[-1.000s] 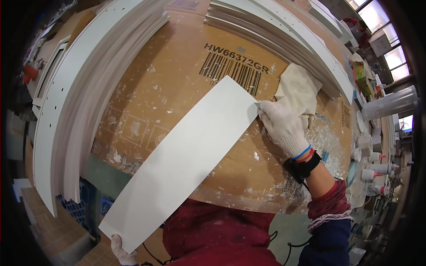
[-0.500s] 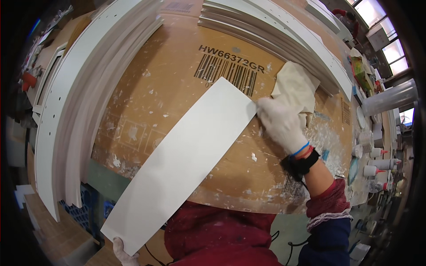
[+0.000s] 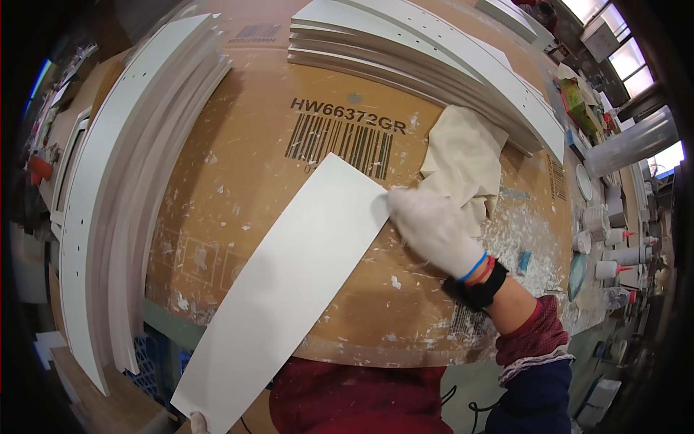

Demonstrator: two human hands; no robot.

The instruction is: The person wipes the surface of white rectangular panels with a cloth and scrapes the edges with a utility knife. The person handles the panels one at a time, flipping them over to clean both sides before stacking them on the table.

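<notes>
A long, plain white board (image 3: 285,282) slants across the view over the cardboard-covered table, its near end reaching past the table's front edge. My left hand (image 3: 197,422), in a pale glove, is closed on that near end; only a thumb tip shows, at the lower rim. At the board's far right corner, my white-gloved right hand (image 3: 431,226) has its fingers bunched around the edge. Its fingertips are partly hidden, so a small thing under them could not be seen. A crumpled cream cloth (image 3: 464,159) lies just beyond my right hand.
Stacked white boards with small holes (image 3: 97,195) stand along the left side. Another stack (image 3: 426,43) lies across the far side. White flecks dot the printed cardboard (image 3: 246,152). Bottles with red tips (image 3: 609,270) and a clear plastic cylinder (image 3: 635,145) are at the right.
The view has shifted a little. The board and my right hand sit lower and further left in the picture, with the hand still at the same corner. Less of my left hand shows.
</notes>
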